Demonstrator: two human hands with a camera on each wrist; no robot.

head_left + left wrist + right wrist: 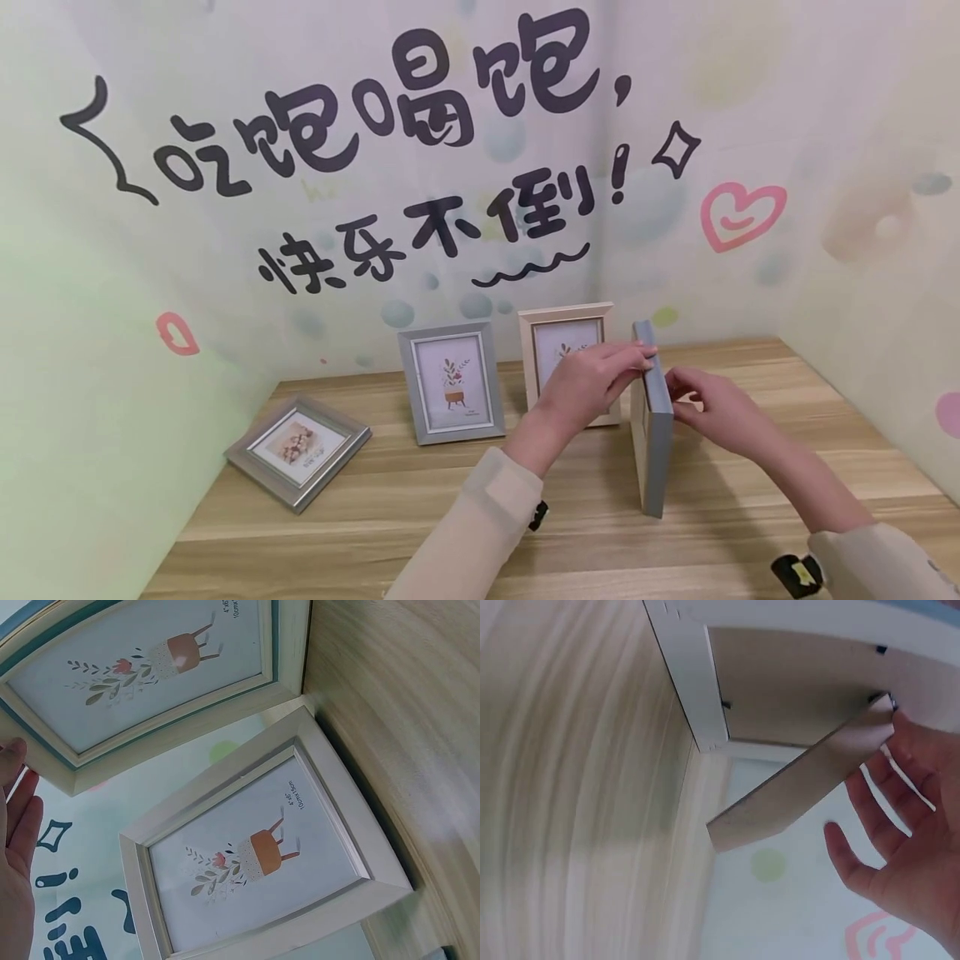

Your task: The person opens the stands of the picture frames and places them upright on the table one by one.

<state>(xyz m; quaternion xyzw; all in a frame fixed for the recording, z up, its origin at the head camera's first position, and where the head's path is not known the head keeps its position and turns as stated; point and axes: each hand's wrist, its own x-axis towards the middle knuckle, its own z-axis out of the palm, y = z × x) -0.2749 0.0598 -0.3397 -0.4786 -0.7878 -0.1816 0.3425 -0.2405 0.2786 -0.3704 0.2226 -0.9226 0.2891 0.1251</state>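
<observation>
A blue-grey photo frame (657,467) stands edge-on on the table, its pale front turned left. My left hand (585,383) holds it near the top; in the left wrist view, only the left fingers (25,821) show beside its cream face. Behind the frame is my right hand (723,412). Seen from the right wrist, the support leg (802,780) is swung out from the back panel (795,682). The right fingers touch the upper end of that leg, and one finger (847,855) stays apart from it.
A cream frame (528,367) and a grey frame (450,433) stand upright near the wall. On the left, a silver-brown frame (262,425) lies face up on the wooden table (360,517). A wall with large dark lettering (442,225) rises behind.
</observation>
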